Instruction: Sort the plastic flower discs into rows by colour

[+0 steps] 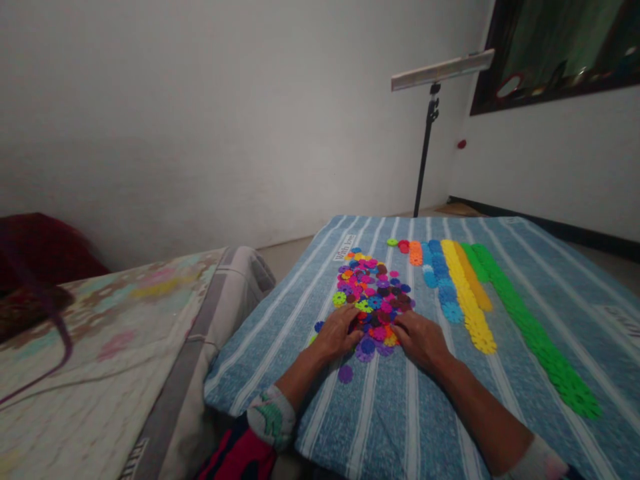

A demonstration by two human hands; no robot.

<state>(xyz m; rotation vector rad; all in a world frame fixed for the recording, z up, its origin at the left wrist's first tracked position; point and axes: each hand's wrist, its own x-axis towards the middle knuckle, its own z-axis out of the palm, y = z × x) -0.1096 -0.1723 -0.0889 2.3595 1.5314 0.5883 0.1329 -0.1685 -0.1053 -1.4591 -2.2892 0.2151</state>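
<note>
A mixed heap of small plastic snowflake discs (375,283) in pink, purple, blue, orange and lime lies on a blue striped cloth (285,353). My left hand (337,335) rests at the heap's near left side, thumb and forefinger apart, touching the discs. At the near right side, my right hand (421,338) also touches them, its fingers bent but spread. Some fingertips are hard to make out among the pieces. One purple disc (345,374) lies alone nearer to me. Right of the heap, overlapping discs form rows by colour: a yellow row (465,293), a long green row (540,333), and a blue row (443,273).
Shorter rows in orange (415,253) and red (403,247) lie toward the far edge. To the left stands a surface with a flowered cover (125,320). A black stand (425,147) holding a flat panel (443,70) rises behind the table, near the wall.
</note>
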